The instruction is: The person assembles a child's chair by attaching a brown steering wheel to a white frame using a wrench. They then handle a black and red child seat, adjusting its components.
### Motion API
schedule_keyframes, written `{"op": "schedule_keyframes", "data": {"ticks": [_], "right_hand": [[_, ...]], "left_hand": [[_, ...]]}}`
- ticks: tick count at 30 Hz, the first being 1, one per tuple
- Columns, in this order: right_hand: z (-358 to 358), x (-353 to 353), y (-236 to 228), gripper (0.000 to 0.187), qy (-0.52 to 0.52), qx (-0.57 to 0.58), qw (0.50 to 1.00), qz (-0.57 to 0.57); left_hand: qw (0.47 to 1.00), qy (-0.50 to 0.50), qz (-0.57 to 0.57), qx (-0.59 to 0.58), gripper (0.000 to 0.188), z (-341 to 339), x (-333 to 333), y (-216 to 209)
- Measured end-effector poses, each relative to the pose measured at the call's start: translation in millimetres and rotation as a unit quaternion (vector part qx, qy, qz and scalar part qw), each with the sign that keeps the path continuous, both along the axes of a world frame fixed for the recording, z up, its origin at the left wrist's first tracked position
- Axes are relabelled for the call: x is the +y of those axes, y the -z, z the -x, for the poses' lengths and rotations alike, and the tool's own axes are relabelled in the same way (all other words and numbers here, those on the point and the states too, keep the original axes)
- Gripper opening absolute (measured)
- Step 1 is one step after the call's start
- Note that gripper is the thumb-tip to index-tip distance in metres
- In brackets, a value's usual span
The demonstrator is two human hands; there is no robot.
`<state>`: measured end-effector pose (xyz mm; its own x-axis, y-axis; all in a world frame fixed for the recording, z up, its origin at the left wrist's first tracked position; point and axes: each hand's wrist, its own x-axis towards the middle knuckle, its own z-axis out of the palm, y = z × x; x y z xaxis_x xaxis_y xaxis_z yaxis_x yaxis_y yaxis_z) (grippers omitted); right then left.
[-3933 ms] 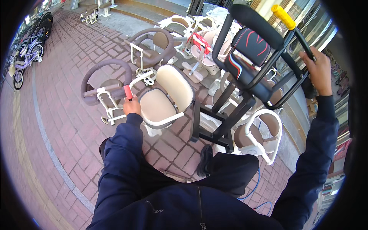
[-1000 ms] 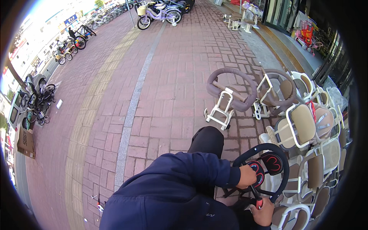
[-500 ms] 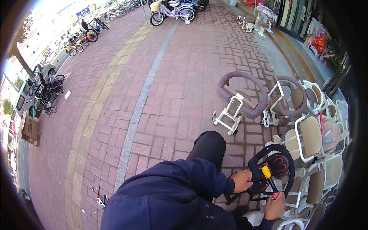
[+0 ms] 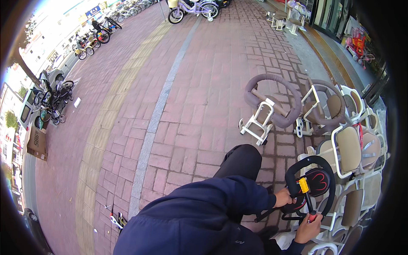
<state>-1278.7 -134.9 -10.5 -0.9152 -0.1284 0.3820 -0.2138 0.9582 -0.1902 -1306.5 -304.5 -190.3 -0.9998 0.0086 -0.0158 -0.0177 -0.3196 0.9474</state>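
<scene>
At the lower right, a black child seat with red trim has a padded black hoop around its top. My left hand is closed at the near left side of this seat, gripping its edge or frame; the exact part is hidden under the fingers. In my right hand is a mallet with a yellow head, black shaft and red grip. Its head lies over the seat, inside the hoop; whether it touches cannot be made out.
White-framed child seats with beige padding crowd the right side. A seat with a brown padded hoop stands ahead on the brick paving. Hand tools lie at lower left. A cardboard box and parked bicycles are farther off.
The view has shifted slightly, so the surroundings sit a little differently. Both hands keep their hold at the black seat, and the mallet remains over it.
</scene>
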Motion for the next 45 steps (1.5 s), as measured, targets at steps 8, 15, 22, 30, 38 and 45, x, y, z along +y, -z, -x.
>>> {"op": "schedule_keyframes", "data": {"ticks": [8,15,22,30,38,45], "right_hand": [[-25.8,-24.9,-0.5,0.030,-0.023,-0.066,0.996,-0.063],[-78.5,-56.9,34.9,0.036,-0.150,-0.274,0.950,-0.029],[-85.4,-60.2,77.6,0.042,-0.174,-0.361,0.916,-0.014],[-40.7,-17.1,5.1,0.033,-0.124,-0.019,0.992,0.027],[-2.7,27.8,14.4,0.038,-0.031,-0.137,0.989,-0.042],[0.6,21.5,9.0,0.030,-0.018,-0.117,0.990,-0.071]], "left_hand": [[0.990,0.009,0.137,0.009,0.023,2.9,-16.2,7.2],[0.967,-0.005,0.236,-0.100,0.029,3.0,-21.6,-11.7],[0.939,0.020,0.315,-0.135,0.033,6.8,-13.2,-4.4],[0.939,0.059,0.318,-0.119,0.037,-0.8,0.2,-12.2],[0.938,0.083,0.316,-0.116,0.041,-3.2,-5.5,-26.1],[0.914,0.083,0.379,-0.114,0.038,-6.1,-6.0,-27.4]]}}
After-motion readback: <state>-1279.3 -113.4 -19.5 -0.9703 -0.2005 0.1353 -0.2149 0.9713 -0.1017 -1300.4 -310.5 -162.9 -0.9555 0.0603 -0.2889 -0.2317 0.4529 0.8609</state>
